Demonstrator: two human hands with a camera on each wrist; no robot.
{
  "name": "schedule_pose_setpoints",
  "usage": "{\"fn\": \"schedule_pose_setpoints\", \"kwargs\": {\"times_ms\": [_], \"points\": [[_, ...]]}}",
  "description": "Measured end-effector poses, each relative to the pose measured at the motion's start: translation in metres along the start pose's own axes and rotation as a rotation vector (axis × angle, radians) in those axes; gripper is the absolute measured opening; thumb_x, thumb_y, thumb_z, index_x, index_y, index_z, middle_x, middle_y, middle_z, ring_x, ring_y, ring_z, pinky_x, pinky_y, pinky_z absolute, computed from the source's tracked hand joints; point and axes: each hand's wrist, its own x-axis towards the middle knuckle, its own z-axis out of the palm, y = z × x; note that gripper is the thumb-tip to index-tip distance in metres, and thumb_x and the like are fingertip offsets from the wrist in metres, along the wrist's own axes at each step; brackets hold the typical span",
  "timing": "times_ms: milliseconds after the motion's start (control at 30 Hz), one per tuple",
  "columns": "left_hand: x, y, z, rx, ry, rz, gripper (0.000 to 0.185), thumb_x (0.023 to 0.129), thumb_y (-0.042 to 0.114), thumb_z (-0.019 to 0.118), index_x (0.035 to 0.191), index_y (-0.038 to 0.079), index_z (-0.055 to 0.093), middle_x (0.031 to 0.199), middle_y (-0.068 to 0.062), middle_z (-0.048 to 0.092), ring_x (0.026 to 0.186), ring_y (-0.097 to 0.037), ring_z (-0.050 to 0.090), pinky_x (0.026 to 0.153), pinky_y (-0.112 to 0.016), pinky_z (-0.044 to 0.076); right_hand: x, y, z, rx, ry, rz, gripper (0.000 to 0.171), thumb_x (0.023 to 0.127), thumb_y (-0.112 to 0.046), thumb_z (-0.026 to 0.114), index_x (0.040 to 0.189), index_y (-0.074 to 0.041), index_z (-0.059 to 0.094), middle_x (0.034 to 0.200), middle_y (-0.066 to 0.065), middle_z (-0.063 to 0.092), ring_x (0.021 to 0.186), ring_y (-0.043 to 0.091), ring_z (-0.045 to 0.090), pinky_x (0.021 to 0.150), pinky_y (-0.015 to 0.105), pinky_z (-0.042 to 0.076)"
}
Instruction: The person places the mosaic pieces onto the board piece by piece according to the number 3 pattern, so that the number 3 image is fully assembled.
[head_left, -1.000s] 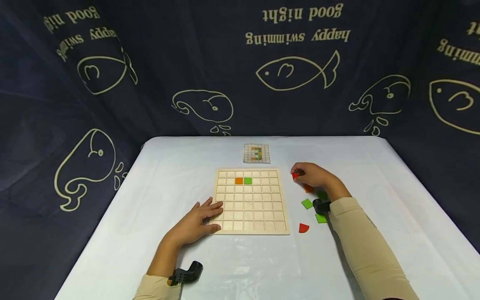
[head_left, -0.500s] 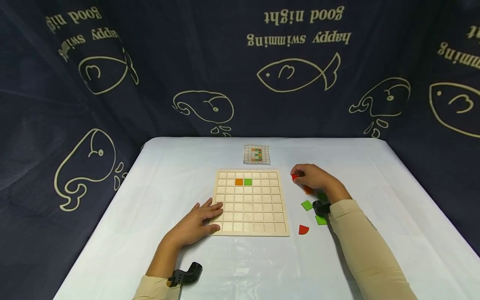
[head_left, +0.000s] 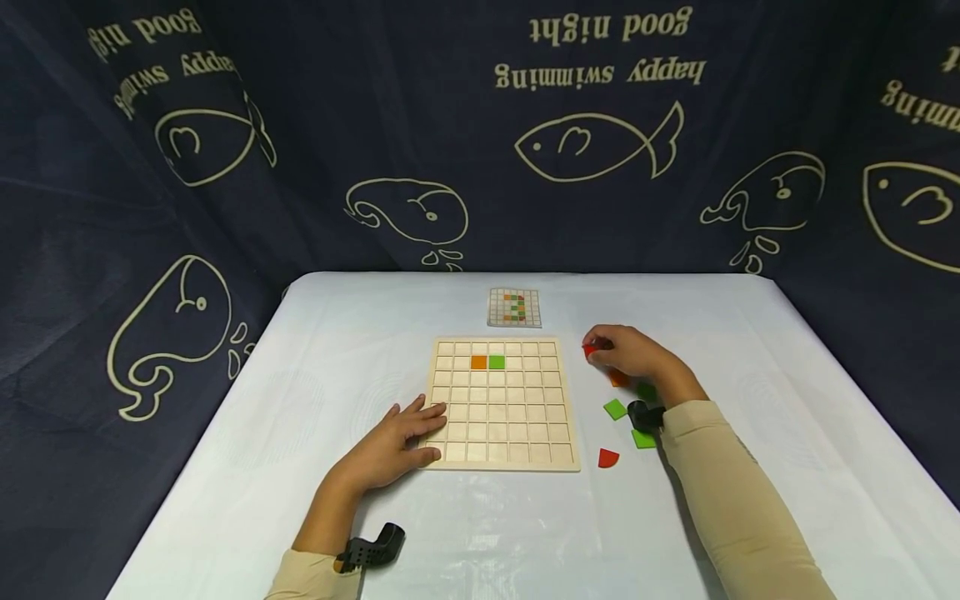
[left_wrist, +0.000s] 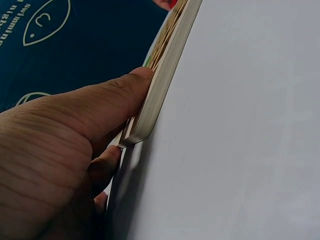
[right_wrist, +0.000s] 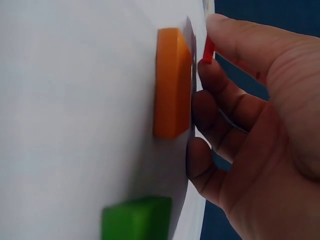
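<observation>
My right hand [head_left: 630,350] pinches a red piece [head_left: 590,352] between thumb and fingers, right of the board; in the right wrist view the red piece [right_wrist: 208,51] shows edge-on at the fingertips. My left hand [head_left: 390,446] rests on the left edge of the wooden grid board [head_left: 498,408], fingers spread; in the left wrist view the thumb [left_wrist: 125,92] lies on the board's rim [left_wrist: 162,95]. One orange square [head_left: 478,362] and one green square [head_left: 497,362] sit side by side in the board's second row from the back.
A pattern card [head_left: 513,308] lies behind the board. Under and near my right arm lie an orange piece [head_left: 618,378], a dark green piece [head_left: 647,391] and light green squares [head_left: 616,409]. A red quarter-circle piece [head_left: 608,458] lies nearer the front. A dark curtain [head_left: 480,150] hangs behind the white table.
</observation>
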Motion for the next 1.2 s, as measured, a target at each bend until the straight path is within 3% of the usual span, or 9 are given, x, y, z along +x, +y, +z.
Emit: {"fn": "schedule_pose_setpoints", "kwargs": {"times_ms": [300, 600, 1200], "points": [[0.000, -0.003, 0.000, 0.000, 0.000, 0.027, 0.057, 0.091, 0.024, 0.073, 0.140, 0.000, 0.055, 0.153, -0.005, 0.043, 0.149, -0.031, 0.018, 0.118, -0.060, 0.001, 0.002, -0.004, -0.002, 0.026, 0.012, 0.053, 0.021, 0.096, -0.015, 0.066, 0.116, -0.011, 0.065, 0.098, 0.008, 0.059, 0.087, 0.025, 0.053, 0.072, 0.035, 0.047], [0.000, -0.003, 0.000, 0.004, -0.006, 0.025, 0.058, 0.091, 0.025, 0.073, 0.141, 0.002, 0.054, 0.153, -0.003, 0.042, 0.149, -0.028, 0.017, 0.118, -0.059, 0.001, 0.008, -0.025, -0.003, 0.008, 0.060, -0.063, 0.023, 0.096, -0.015, 0.065, 0.117, -0.006, 0.066, 0.099, 0.006, 0.061, 0.092, 0.024, 0.052, 0.078, 0.038, 0.045], [0.001, -0.003, 0.001, 0.004, 0.002, 0.024, 0.057, 0.090, 0.024, 0.074, 0.140, 0.001, 0.056, 0.153, -0.004, 0.043, 0.149, -0.030, 0.018, 0.118, -0.060, 0.002, 0.024, -0.056, 0.020, 0.118, 0.078, -0.136, 0.027, 0.094, -0.014, 0.068, 0.118, -0.003, 0.068, 0.104, 0.007, 0.062, 0.097, 0.024, 0.052, 0.079, 0.039, 0.045]]}}
